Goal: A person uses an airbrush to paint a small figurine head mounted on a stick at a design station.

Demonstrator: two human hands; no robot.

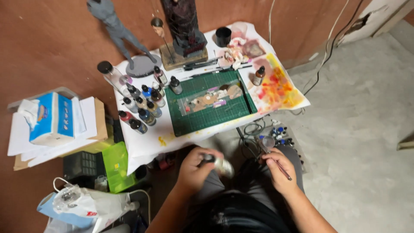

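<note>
Both hands low center frame: left hand gripping small paint bottle, blurred; right hand pinching thin brush, below green cutting mat.

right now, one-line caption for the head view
Left hand holds a small paint bottle, right hand a brush, below a green cutting mat.

Cramped painting corner against a brown wall

A reddish-brown wall fills the far left; a grey concrete floor spreads right, white cables trailing down; a small paper-covered desk stands between.
</note>
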